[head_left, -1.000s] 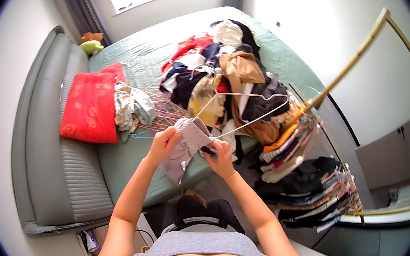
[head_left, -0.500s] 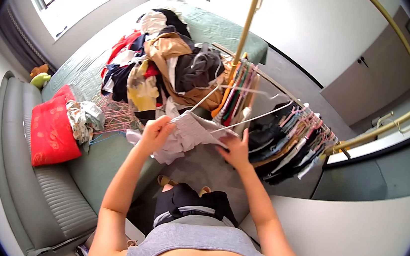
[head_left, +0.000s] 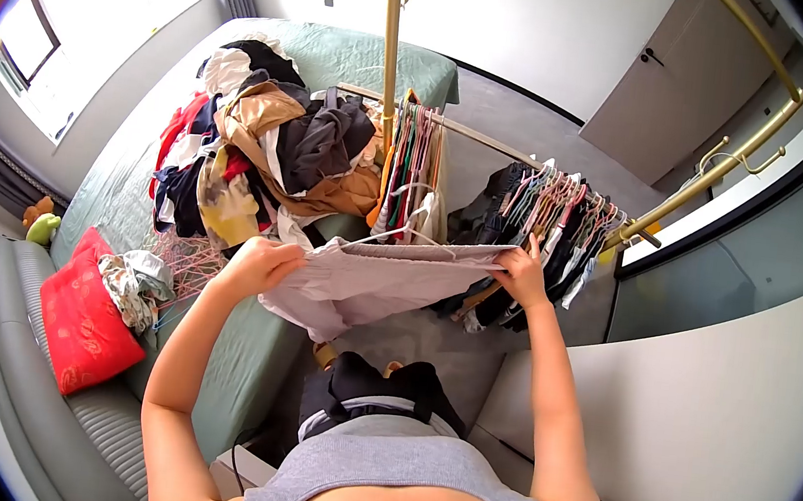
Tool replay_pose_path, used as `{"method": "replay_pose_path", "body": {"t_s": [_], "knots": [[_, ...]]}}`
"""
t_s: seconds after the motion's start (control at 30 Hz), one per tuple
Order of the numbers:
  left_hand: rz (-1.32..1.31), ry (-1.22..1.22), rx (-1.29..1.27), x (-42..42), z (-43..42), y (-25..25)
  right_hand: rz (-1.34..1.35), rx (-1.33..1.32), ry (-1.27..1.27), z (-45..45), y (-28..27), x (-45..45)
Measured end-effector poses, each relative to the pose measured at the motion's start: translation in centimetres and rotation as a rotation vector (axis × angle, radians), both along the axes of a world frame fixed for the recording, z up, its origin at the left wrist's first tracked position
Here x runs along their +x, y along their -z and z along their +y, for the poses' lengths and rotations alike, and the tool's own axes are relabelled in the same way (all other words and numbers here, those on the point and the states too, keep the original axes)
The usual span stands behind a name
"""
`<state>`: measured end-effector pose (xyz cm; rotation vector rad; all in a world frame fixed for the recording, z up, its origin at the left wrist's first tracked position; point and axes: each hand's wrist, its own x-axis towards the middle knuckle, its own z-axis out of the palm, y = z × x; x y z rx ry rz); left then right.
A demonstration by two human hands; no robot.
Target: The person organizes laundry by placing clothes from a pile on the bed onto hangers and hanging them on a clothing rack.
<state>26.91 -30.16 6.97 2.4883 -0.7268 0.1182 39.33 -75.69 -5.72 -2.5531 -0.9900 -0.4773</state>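
Note:
A pale lilac garment [head_left: 369,281] with a waistband-like top edge is stretched sideways in front of me. Whether it is shorts or a skirt, I cannot tell. My left hand [head_left: 263,265] is closed on one end of the top edge. At the other end, my right hand [head_left: 522,275] grips the edge between thumb and fingers. A white clothes hanger [head_left: 414,221] sits at the garment's top opening, its hook pointing up; its lower part is hidden by the cloth.
Ahead is a gold clothes rack [head_left: 391,44] with several garments on hangers [head_left: 563,204]. A heap of clothes [head_left: 267,129] covers part of the green bed [head_left: 363,56]. A red pillow [head_left: 91,321] and a bundle of pink hangers [head_left: 190,263] lie at left. A white surface [head_left: 699,399] extends at right.
My right hand has moved right and up and now grips the garment's edge. The garment is pulled wide and the hanger sits lower in it. My view has shifted right.

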Motion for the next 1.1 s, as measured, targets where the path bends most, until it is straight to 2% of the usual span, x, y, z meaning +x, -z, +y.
{"method": "replay_pose_path", "body": {"t_s": [0.1, 0.13, 0.23, 0.3, 0.37, 0.4, 0.43, 0.5, 0.57, 0.6, 0.7, 0.83, 0.97, 1.0, 1.1], "knots": [[-0.110, 0.016, 0.088, 2.0, -1.0, 2.7, 0.113, 0.071, -0.266, 4.4, -2.6, -1.7], [-0.075, -0.018, 0.134, 2.6, -0.9, 3.3, 0.142, 0.107, -0.319, 6.2, -6.0, -3.2], [-0.263, -0.203, -0.176, 4.0, -0.8, 5.5, 0.218, 0.504, -0.326, 7.2, -6.3, -3.4], [-0.216, -0.275, -0.207, 4.4, -1.2, 6.7, 0.929, 0.943, -0.252, 7.3, -5.3, -3.8], [-0.233, -0.279, -0.284, 5.4, -2.7, 8.6, 1.041, 0.777, -0.243, 5.7, -3.7, -3.1], [-0.236, -0.273, -0.290, 5.9, -3.6, 9.5, 0.854, 0.557, -0.227, 5.5, -2.9, -3.3], [-0.153, -0.294, -0.282, 6.4, -4.4, 10.6, 1.109, 0.471, -0.171, 5.2, -3.0, -4.3], [-0.090, -0.275, -0.110, 7.8, -5.4, 13.7, 1.304, 0.551, -0.003, 4.6, -2.4, -6.3], [-0.018, -0.358, -0.156, 8.0, -7.5, 16.3, 1.206, 0.682, 0.147, 3.6, 1.8, -7.7], [0.026, -0.323, -0.169, 8.5, -8.2, 17.8, 1.103, 0.693, 0.247, 3.1, 4.0, -8.5], [0.077, -0.250, -0.221, 9.4, -11.3, 18.8, 0.906, 0.686, 0.471, 2.8, 6.0, -10.8], [0.112, -0.178, -0.256, 11.5, -14.1, 19.9, 0.873, 0.683, 0.530, 3.1, 5.0, -11.3], [0.086, -0.122, -0.139, 15.2, -15.1, 21.0, 0.807, 0.810, 0.490, 4.1, 4.2, -10.0], [0.085, -0.118, -0.120, 16.4, -15.3, 21.3, 0.707, 0.843, 0.496, 4.6, 4.7, -9.3], [0.102, -0.059, -0.039, 21.0, -16.0, 23.1, 0.730, 0.839, 0.515, 5.8, 5.4, -6.7]]}}
